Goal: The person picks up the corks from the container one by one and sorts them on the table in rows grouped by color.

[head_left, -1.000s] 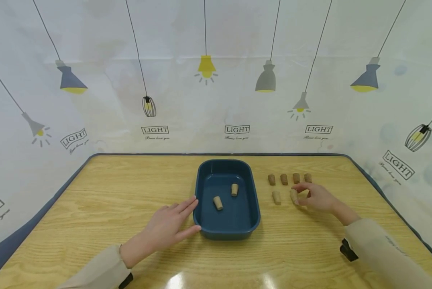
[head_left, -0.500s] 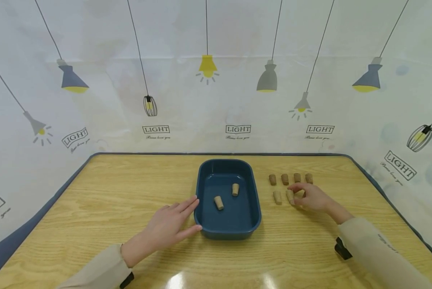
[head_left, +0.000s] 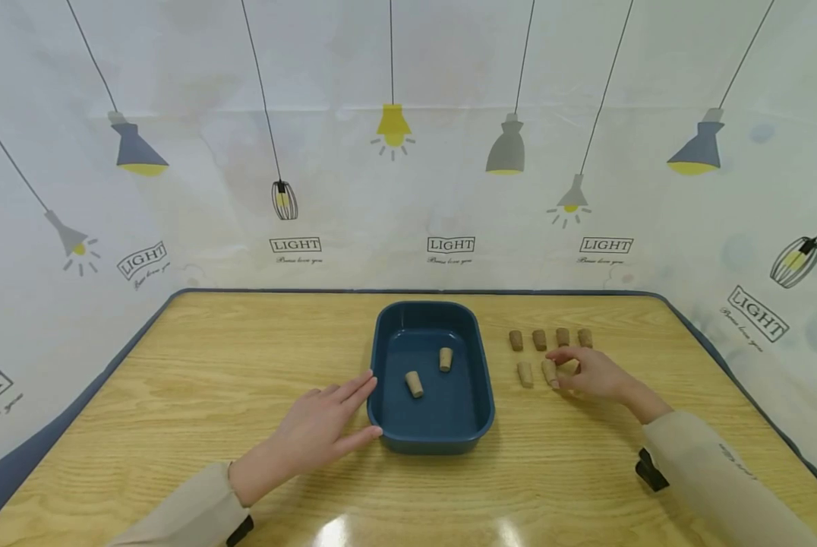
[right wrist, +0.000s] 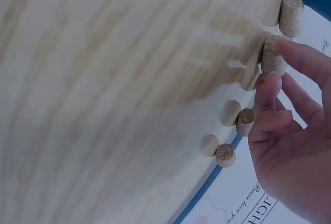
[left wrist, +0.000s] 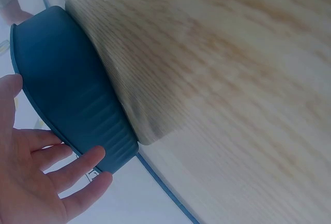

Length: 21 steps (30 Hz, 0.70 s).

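Note:
My left hand has its fingers extended, the fingertips and thumb at the left rim of a blue rectangular tub. Two pale cork stoppers lie inside: one near the middle, another farther back. To the right of the tub, my right hand pinches a cork stopper between thumb and fingers; it stands on the table in the right wrist view. Just left of it is another pale cork stopper. The left wrist view shows my spread fingers along the tub's side.
A row of several darker cork stoppers stands behind the pale pair. The wooden table ends at a blue-edged rear border, where a white backdrop printed with lamps rises. The same backdrop closes off both sides.
My right hand has shifted slightly left with the pinched cork stopper, bringing it closer to its pale neighbour, then stays nearly still. The left hand and tub keep their place.

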### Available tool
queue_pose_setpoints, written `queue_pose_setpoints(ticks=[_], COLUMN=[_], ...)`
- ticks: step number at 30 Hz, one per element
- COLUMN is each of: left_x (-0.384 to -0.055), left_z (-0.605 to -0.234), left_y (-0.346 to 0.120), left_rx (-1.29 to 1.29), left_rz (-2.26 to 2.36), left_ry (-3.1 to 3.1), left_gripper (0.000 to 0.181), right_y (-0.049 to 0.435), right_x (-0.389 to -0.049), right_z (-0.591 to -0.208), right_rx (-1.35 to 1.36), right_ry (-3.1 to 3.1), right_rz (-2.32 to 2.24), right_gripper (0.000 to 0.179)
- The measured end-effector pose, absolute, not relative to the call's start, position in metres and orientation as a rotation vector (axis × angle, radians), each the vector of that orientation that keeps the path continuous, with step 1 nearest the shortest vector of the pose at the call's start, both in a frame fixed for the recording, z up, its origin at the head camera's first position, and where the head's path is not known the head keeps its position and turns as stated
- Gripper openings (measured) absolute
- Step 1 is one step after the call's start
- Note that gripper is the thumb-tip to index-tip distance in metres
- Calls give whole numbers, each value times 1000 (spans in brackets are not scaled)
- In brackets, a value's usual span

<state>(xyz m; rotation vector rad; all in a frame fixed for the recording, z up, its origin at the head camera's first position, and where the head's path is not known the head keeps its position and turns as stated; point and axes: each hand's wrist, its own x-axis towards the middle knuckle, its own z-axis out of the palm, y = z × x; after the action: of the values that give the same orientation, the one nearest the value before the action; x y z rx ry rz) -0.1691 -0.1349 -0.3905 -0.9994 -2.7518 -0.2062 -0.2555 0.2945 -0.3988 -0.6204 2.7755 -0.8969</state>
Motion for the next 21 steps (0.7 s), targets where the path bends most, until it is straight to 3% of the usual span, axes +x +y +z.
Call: queue_pose_setpoints(ticks=[10, 21], left_x=[-170, -170], left_z=[-391, -391], left_y=[-135, -135], left_rx=[-1004, -999], left_rz=[-207, -203], left_ry=[-2753, -2763], left_gripper=[69, 70], right_y=[289, 234], right_x=[-265, -279], right_z=[-375, -335], right_rx=[-746, -804], right_ry=[2839, 2748], right_rz=[-858, -889], right_gripper=[43, 44])
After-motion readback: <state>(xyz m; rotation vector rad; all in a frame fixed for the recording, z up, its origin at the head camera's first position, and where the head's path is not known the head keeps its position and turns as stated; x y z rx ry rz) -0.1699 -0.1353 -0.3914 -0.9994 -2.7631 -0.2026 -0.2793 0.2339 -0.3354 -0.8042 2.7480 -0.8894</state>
